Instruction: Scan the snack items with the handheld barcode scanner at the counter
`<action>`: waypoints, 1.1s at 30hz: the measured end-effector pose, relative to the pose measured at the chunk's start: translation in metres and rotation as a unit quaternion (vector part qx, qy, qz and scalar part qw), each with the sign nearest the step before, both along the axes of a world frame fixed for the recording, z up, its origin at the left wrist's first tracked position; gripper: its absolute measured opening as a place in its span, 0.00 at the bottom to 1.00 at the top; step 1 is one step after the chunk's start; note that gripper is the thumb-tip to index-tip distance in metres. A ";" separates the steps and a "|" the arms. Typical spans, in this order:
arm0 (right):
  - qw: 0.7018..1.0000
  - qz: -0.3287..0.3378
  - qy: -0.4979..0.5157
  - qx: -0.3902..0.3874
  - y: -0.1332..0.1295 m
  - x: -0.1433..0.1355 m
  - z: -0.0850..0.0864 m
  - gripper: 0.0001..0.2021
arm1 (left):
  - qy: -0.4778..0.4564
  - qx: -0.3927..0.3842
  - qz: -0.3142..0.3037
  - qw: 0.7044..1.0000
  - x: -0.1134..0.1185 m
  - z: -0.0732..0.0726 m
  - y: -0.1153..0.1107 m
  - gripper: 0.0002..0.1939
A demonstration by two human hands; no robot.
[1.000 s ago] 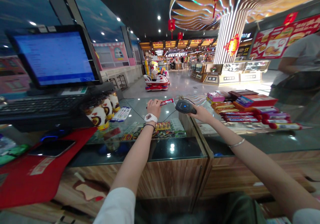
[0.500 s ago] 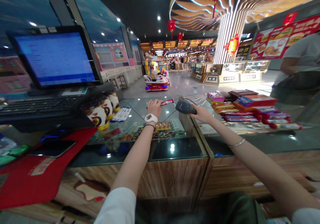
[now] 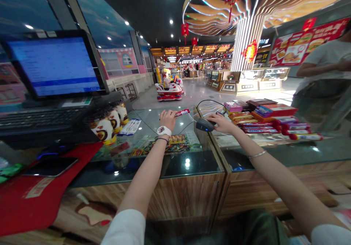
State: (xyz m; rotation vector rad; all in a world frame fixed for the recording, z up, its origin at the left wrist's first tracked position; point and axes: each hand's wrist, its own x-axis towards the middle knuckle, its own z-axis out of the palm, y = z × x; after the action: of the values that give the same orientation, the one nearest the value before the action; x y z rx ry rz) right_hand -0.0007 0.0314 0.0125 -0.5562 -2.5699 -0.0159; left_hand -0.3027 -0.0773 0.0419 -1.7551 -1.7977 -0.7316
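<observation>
A thin red candy bar (image 3: pixel 182 112) sticks out to the right from my left hand (image 3: pixel 168 119), whose fingers are closed round its other end. My right hand (image 3: pixel 221 123) grips a black barcode scanner (image 3: pixel 205 125), its head pointing left and low over the seam between two glass counters. A short gap separates the bar from the scanner. Right of my right hand lie stacked colourful snack packets (image 3: pixel 274 110) and several wrapped bars (image 3: pixel 260 128).
On the left stand a monitor (image 3: pixel 55 66), a keyboard (image 3: pixel 30 119) and patterned cups (image 3: pixel 102 128). A phone (image 3: pixel 52 166) lies on a red mat (image 3: pixel 24 212). Printed slips (image 3: pixel 131 127) rest on the glass. A person (image 3: pixel 326 62) stands beyond the counter at right.
My right hand has turned and lowered the scanner, which now points more to the left, with its cable looping above. My left hand still holds the bar. The view has shifted slightly.
</observation>
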 end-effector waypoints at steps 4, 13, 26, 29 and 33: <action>0.999 -0.034 -0.019 -0.018 0.013 0.008 -0.007 0.32 | -0.001 0.001 -0.003 1.000 0.002 0.000 0.001 0.16; 0.997 0.014 -0.011 -0.081 0.024 0.011 -0.010 0.30 | 0.003 -0.010 -0.015 1.000 0.008 0.002 -0.002 0.16; 0.986 -0.021 0.165 -0.010 -0.019 -0.022 0.026 0.30 | 0.014 -0.009 -0.039 0.999 0.019 0.011 -0.025 0.15; 0.991 0.008 0.128 0.035 -0.045 -0.056 0.034 0.29 | 0.031 -0.019 -0.036 0.999 0.014 0.013 -0.041 0.14; 0.995 0.038 0.075 0.055 -0.069 -0.108 0.037 0.26 | 0.041 -0.045 0.000 0.998 -0.003 0.013 -0.067 0.14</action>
State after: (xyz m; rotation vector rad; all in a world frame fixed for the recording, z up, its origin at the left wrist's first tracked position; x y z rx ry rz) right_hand -0.1083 -0.0380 0.0498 -0.4033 -2.4257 -0.0856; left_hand -0.3053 -0.1441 0.0545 -1.8157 -1.8009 -0.5790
